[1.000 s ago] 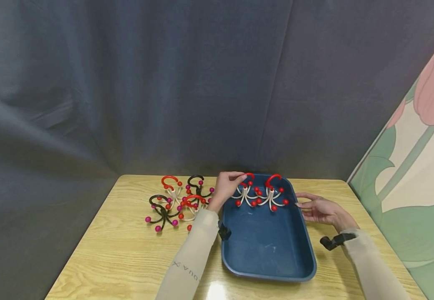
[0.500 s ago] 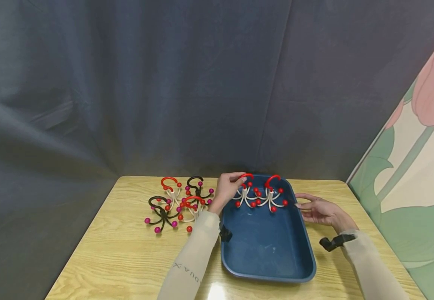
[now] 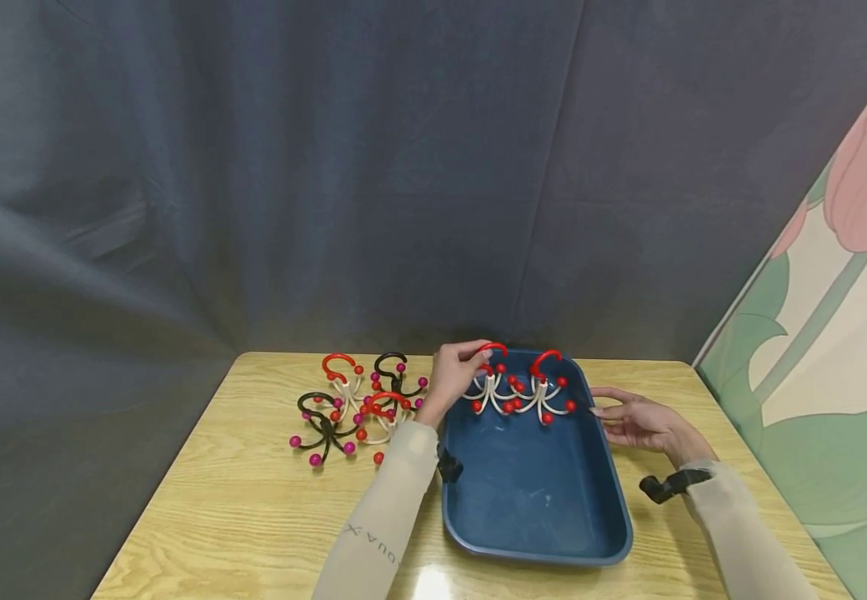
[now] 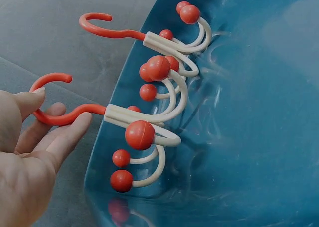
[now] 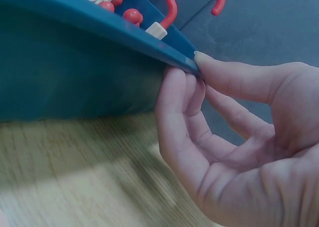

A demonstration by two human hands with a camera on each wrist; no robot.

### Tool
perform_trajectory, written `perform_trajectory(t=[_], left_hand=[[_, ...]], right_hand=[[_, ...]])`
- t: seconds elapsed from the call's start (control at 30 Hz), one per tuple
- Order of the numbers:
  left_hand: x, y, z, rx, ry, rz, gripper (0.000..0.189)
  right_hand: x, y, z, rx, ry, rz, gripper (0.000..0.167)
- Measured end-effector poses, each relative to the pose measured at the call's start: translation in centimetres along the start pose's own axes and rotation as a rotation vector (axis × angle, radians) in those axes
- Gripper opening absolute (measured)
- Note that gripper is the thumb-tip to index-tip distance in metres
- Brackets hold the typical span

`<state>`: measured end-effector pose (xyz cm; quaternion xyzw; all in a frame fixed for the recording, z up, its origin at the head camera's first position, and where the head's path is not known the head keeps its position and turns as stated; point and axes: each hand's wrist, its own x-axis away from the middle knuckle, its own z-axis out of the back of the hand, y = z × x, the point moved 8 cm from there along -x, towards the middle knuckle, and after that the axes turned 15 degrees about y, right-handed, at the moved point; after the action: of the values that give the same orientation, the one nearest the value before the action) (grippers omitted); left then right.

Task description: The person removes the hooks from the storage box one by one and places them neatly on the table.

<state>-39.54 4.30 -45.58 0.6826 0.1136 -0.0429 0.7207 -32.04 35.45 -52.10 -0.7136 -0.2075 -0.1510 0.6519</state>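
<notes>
My left hand (image 3: 452, 377) pinches the red hook of a white multi-arm hanger (image 4: 117, 115) with red ball tips. That hanger stands upright at the far left inside the blue tray (image 3: 531, 500). Beside it, to the right, a matching white hanger with a red hook (image 3: 542, 387) stands in the same tray, their arms close together. On the tray's right side my right hand (image 3: 643, 425) grips the rim, thumb (image 5: 224, 75) on top and curled fingers underneath, as the right wrist view shows.
Left of the tray on the wooden table (image 3: 253, 517) stand several more hangers: a black one (image 3: 326, 425) with magenta balls, another black hanger (image 3: 396, 382) behind it, and white ones with red hooks (image 3: 339, 360). A dark curtain (image 3: 403, 183) hangs behind; a flower-patterned panel (image 3: 839, 375) stands right.
Almost nothing moves. The left hand and the hanger it pinches shift up very slightly; the right hand stays at the tray's rim.
</notes>
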Motion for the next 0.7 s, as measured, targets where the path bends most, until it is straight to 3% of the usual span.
perform_trajectory(t=[0.2, 0.7], left_hand=[[0.0, 0.4, 0.2, 0.013, -0.004, 0.003, 0.027], [0.2, 2.6, 0.6, -0.032, -0.018, -0.058, 0.036]], right_hand=[[-0.1, 0.0, 0.1, -0.004, -0.001, 0.0, 0.032], [-0.1, 0.2, 0.1, -0.015, -0.01, 0.002, 0.032]])
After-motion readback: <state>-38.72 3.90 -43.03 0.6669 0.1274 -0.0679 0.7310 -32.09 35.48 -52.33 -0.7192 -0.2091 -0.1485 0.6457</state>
